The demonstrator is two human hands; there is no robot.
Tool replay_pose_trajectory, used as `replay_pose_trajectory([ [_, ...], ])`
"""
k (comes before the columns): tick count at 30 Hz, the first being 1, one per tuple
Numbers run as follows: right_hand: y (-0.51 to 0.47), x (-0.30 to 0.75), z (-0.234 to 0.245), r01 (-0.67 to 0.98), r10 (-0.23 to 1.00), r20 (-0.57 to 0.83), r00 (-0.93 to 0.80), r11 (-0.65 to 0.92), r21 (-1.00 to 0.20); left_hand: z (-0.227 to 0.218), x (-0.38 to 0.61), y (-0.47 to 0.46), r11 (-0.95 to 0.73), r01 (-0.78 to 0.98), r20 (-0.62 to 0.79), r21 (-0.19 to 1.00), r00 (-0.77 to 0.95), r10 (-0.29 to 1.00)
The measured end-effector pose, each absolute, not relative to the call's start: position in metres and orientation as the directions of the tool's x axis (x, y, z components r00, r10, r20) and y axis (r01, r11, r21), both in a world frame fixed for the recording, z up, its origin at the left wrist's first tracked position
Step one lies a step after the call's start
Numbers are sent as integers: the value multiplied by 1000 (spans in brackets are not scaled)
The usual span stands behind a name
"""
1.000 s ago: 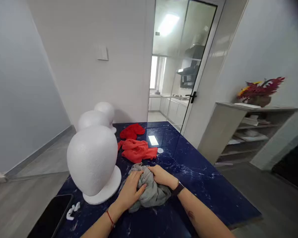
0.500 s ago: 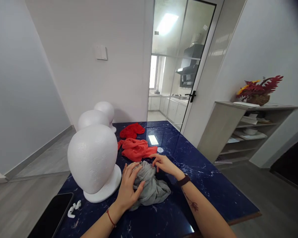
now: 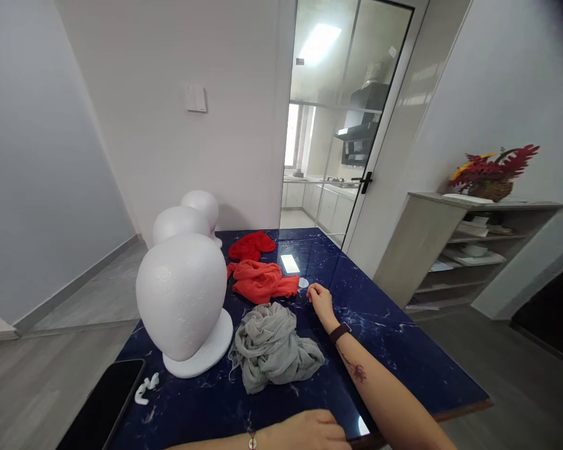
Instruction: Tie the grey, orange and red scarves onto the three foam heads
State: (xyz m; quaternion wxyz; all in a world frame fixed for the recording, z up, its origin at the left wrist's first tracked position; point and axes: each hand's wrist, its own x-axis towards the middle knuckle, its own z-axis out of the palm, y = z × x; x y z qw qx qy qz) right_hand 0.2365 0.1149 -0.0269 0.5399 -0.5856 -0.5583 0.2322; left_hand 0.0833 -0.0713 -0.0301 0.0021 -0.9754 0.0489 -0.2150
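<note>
A crumpled grey scarf lies in a loose heap on the dark blue marbled table. To its right, my right hand rests near the red cloth with its fingers curled in and nothing visible in them. My left hand lies low at the table's front edge, fingers bent under, apart from the scarf. Beyond the scarf sit a coral-red scarf and a brighter red cloth, both bunched. A white foam head stands on its round base left of the scarf.
Two more foam heads stand in a row behind the nearest one. A black phone and white earbuds lie at the table's left front. A grey shelf and a glass door are beyond the table.
Both hands have come off the grey scarf. My left hand moved down to the near table edge, and my right moved slightly right, its fingers curling in. The scarf looks more spread.
</note>
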Motion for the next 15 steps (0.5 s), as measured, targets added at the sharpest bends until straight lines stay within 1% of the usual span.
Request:
replay_pose_trajectory([
  [2,116,236,-28,382,908,321,270,205,-901,-30,82,-66,-993,29,403,117,912,74],
  [4,116,235,-29,362,910,314,272,205,-909,-26,80,-62,-931,162,415,326,861,295],
  [6,116,236,-29,344,908,309,285,204,-917,-20,78,-62,-812,200,408,549,784,469],
  [7,116,236,-29,336,905,307,293,203,-920,-18,77,-62,-751,186,397,634,755,521],
  [8,116,236,-29,328,903,306,303,203,-923,-17,77,-62,-702,160,385,694,742,549],
  [10,115,237,-29,315,897,305,321,203,-927,-16,77,-63,-643,113,366,758,742,562],
  [15,114,236,-29,285,892,302,337,209,-936,-15,77,-63,-588,109,322,801,750,577],
])
